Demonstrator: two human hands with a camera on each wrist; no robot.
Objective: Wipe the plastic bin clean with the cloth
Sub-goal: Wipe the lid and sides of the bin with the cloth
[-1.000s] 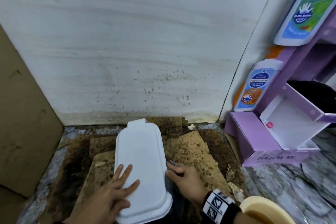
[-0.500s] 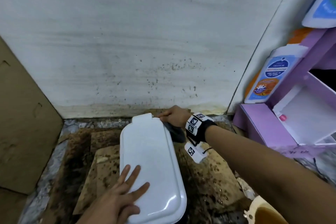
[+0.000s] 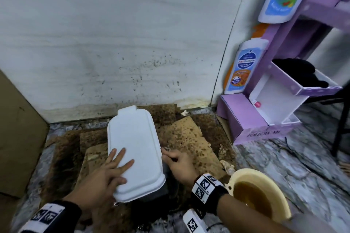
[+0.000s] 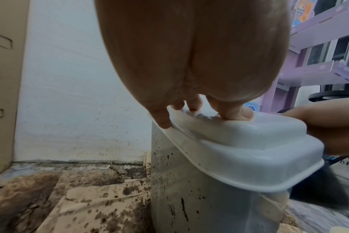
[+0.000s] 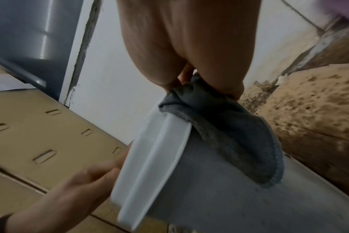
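Note:
The plastic bin stands on the floor, a grey body [image 4: 189, 197] speckled with dark spots under a white lid [image 3: 134, 143]. My left hand [image 3: 117, 162] lies flat on the lid's near left part, fingers spread and pressing down. My right hand [image 3: 178, 162] grips a dark grey cloth [image 5: 229, 129] and holds it against the bin's right side [image 5: 229, 205], just under the lid's rim. In the head view the lid hides most of the cloth. The left wrist view has my left fingertips [image 4: 191, 104] on the lid [image 4: 249, 149].
Stained brown cardboard sheets [image 3: 185, 138] cover the floor around the bin. A cream bowl of brown liquid [image 3: 259, 200] sits by my right forearm. A purple cardboard display stand [image 3: 246, 119] is at the right, a speckled white wall [image 3: 113, 43] behind, a brown box [image 3: 15, 128] at the left.
My right hand with the cloth slid along the bin's right side to the far end and has come back to the near part. The left hand has stayed on the lid.

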